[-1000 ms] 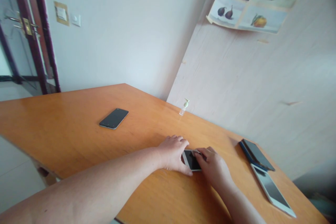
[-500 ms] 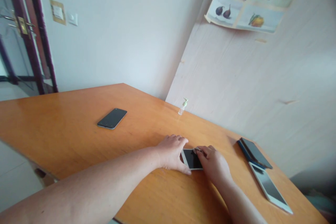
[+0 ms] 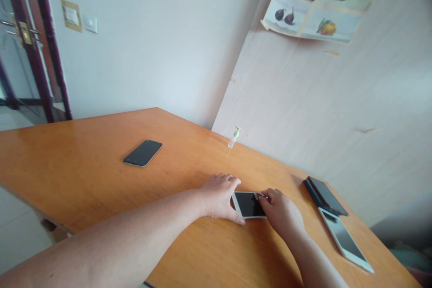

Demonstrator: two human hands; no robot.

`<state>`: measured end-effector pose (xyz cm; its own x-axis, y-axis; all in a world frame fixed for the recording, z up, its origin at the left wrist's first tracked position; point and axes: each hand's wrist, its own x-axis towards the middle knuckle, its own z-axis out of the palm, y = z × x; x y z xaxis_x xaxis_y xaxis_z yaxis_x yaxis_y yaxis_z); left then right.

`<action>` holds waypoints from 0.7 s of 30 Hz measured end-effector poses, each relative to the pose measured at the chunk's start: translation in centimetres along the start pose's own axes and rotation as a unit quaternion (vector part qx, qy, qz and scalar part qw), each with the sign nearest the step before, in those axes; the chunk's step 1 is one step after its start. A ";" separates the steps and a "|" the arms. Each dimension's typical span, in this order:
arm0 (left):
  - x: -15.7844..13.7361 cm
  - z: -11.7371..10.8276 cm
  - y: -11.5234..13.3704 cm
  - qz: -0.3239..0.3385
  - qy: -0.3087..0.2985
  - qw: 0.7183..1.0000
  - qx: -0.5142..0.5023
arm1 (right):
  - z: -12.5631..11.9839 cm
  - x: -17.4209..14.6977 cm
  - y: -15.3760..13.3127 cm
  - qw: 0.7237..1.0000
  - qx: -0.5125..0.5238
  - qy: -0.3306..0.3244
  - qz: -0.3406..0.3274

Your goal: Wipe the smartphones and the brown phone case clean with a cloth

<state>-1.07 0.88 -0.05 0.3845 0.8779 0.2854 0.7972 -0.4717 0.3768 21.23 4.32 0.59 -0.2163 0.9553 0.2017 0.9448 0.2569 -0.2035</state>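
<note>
A white-framed smartphone [image 3: 249,205] lies face up on the wooden table, its dark screen showing between my hands. My left hand [image 3: 221,199] grips its left end, thumb along the near edge and fingers at the far edge. Over the right part of the screen, my right hand [image 3: 281,210] has its fingers pinched on a small whitish wipe [image 3: 258,195]. Most of that wipe is hidden by the fingers, so its exact kind is unclear. The phone's right end is covered by the same hand.
Another dark phone [image 3: 143,153] lies at the left of the table [image 3: 84,180]. A clear pump bottle [image 3: 231,141] stands by the far edge. To the right are a white tablet [image 3: 346,239] and a dark device [image 3: 327,194] on a blue item. A wall meets the far edge.
My right hand has slid rightward across the screen with the wipe, uncovering more of the glass. My left hand keeps its hold on the phone. The view has shifted slightly.
</note>
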 end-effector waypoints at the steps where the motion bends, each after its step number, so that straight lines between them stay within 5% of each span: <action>1: 0.0 0.0 0.0 0.000 0.001 1.000 -0.001 | 0.2 -0.3 -0.6 1.000 0.019 -0.004 -0.023; 6: 0.0 -0.1 0.1 -0.003 0.002 1.000 -0.004 | 1.0 -1.6 -3.7 0.988 0.074 -0.030 -0.131; 14: 0.0 0.0 -0.2 0.004 0.000 1.000 -0.001 | -0.6 -0.2 0.6 0.998 -0.051 0.014 0.033; 21: 0.1 0.0 0.0 -0.006 0.002 1.000 0.001 | 0.6 -1.9 -3.8 0.992 0.043 -0.019 -0.116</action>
<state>-1.06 0.94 -0.04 0.3730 0.8831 0.2846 0.8030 -0.4609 0.3778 17.92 1.65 0.43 -0.4363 0.8735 0.2158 0.8444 0.4804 -0.2373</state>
